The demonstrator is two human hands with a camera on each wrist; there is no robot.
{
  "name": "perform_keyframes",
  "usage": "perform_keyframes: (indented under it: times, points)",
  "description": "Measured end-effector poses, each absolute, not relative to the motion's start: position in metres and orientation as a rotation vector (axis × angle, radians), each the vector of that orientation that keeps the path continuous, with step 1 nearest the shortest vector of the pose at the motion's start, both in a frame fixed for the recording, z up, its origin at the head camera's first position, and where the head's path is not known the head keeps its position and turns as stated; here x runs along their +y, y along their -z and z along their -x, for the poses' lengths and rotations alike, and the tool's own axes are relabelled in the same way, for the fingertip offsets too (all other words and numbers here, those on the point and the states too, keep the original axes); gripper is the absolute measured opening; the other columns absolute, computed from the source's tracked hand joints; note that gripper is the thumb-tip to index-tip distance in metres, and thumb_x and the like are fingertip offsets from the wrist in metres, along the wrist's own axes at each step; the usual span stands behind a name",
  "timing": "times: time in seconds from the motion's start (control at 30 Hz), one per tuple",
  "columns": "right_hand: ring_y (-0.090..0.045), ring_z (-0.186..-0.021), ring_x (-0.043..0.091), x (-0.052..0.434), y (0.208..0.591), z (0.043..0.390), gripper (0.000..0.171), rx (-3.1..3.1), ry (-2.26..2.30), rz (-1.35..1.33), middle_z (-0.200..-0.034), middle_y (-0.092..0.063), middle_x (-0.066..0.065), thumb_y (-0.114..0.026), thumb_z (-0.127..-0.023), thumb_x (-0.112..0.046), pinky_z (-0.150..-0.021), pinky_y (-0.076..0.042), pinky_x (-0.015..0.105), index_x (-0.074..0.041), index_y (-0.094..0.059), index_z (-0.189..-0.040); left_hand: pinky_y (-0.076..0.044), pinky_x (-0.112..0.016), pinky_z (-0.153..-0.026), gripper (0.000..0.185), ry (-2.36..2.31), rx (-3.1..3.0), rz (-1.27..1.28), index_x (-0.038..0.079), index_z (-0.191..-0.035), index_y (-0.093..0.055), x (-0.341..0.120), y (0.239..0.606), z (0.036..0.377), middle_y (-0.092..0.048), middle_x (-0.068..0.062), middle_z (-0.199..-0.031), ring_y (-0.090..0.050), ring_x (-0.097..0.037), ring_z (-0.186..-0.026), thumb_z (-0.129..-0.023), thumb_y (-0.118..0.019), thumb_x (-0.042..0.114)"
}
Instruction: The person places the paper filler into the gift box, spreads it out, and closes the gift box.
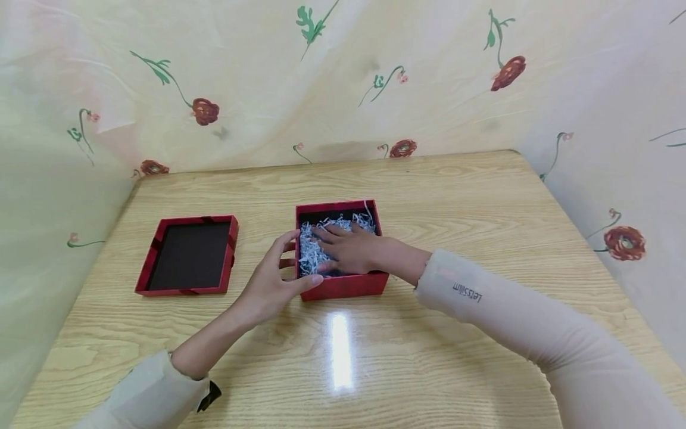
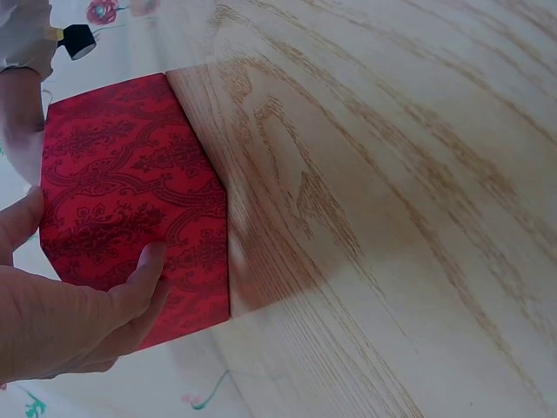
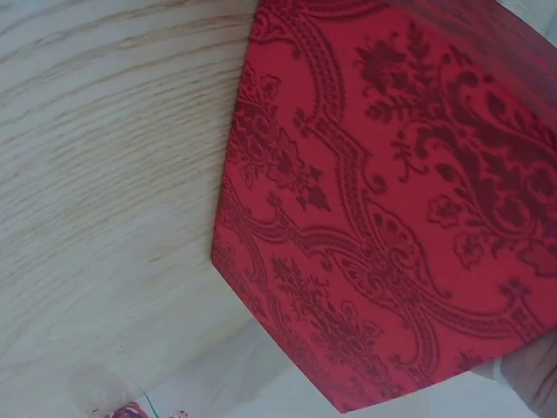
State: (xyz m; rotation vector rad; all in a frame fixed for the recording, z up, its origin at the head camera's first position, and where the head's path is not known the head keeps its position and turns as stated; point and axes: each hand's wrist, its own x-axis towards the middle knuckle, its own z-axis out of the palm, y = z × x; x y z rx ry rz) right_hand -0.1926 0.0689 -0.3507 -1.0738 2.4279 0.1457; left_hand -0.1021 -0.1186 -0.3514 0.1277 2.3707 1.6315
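A red patterned box [image 1: 343, 285] stands open in the middle of the wooden table [image 1: 482, 196], filled with white shredded paper [image 1: 311, 250]. My left hand [image 1: 273, 280] holds the box's near left corner, thumb on the front wall, fingers on the left wall. The left wrist view shows that thumb [image 2: 144, 274] on the red box wall [image 2: 130, 200]. My right hand [image 1: 345, 247] lies flat inside the box, fingers spread on the shredded paper. The right wrist view shows only the box's red wall [image 3: 392, 200] close up.
The box's red lid [image 1: 187, 256] lies upside down on the table to the left, its dark inside facing up. A floral cloth [image 1: 321, 77] walls in the table on the back, left and right sides.
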Motion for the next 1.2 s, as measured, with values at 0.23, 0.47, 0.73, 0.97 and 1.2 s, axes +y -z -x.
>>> perform_keyframes:
  times: [0.23,0.47,0.73,0.97,1.2]
  points:
    - [0.003,-0.147,0.024,0.074,0.335,0.187,0.068,2.455,-0.077,1.095,-0.162,0.002,-0.001,-0.029,-0.099,-0.058,-0.114,-0.007,0.061,-0.027,-0.007,-0.155,-0.051,-0.043,-0.092,0.087,-1.626,2.362,-0.13,0.023,-0.151,-0.023,-0.119,0.351,0.102,-0.032,-0.009,-0.148,-0.045,-0.034,-0.127,-0.084,-0.077,0.026]
    - [0.006,-0.147,0.023,0.091,0.312,0.182,0.068,2.544,0.048,1.123,-0.162,0.0,0.0,-0.038,-0.1,-0.052,-0.113,-0.003,0.062,-0.024,-0.011,-0.156,-0.05,-0.045,-0.093,0.087,-1.595,2.373,-0.136,0.023,-0.152,-0.02,-0.119,0.351,0.102,-0.031,-0.01,-0.15,-0.042,-0.036,-0.129,-0.085,-0.075,0.028]
    - [0.005,-0.147,0.026,0.115,0.306,0.187,0.072,2.665,0.077,1.093,-0.162,-0.001,0.004,-0.043,-0.099,-0.05,-0.112,0.004,0.063,-0.021,-0.01,-0.156,-0.051,-0.045,-0.092,0.086,-1.587,2.382,-0.132,0.023,-0.152,-0.021,-0.118,0.351,0.101,-0.032,-0.01,-0.149,-0.044,-0.037,-0.128,-0.085,-0.075,0.029]
    - [0.008,-0.147,0.027,0.129,0.311,0.191,0.076,2.738,0.066,1.011,-0.162,0.001,0.008,-0.045,-0.098,-0.051,-0.111,0.008,0.062,-0.018,-0.01,-0.156,-0.052,-0.044,-0.091,0.087,-1.59,2.384,-0.126,0.023,-0.152,-0.022,-0.118,0.35,0.101,-0.033,-0.009,-0.148,-0.044,-0.036,-0.127,-0.084,-0.076,0.029]
    - [0.002,-0.147,0.031,0.136,0.315,0.192,0.076,2.782,0.042,0.945,-0.161,-0.008,0.014,-0.045,-0.097,-0.052,-0.11,0.01,0.063,-0.016,-0.014,-0.156,-0.052,-0.043,-0.091,0.087,-1.595,2.38,-0.125,0.022,-0.152,-0.022,-0.118,0.351,0.1,-0.034,-0.009,-0.147,-0.044,-0.037,-0.126,-0.084,-0.076,0.028]
